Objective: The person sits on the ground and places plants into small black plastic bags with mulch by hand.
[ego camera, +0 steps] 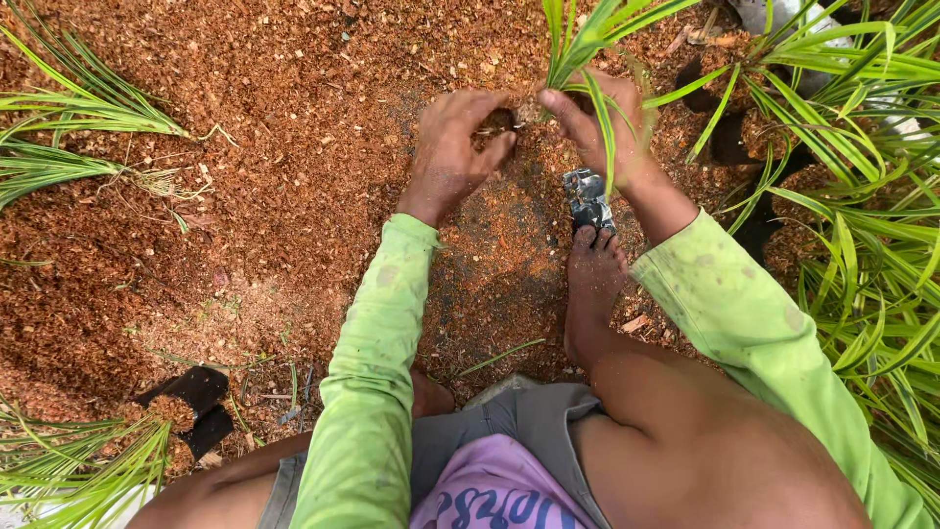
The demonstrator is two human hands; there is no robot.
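Left hand (pixel 455 147) cupped around seedling (pixel 578 44) base, right hand (pixel 602 122) gripping its stem; bagged seedlings (pixel 774 127) nearby; husk mulch (pixel 245 147) packing unfinished

Long lime-green sleeves, grey shorts, bare feet.
Both sleeves (pixel 377 372) are bright lime green, reach down to the wrists and carry faint smudges of dirt. The grey shorts (pixel 519 416) sit under a lilac shirt hem (pixel 494 490) with dark lettering. The foot (pixel 592 284) wears no shoe.
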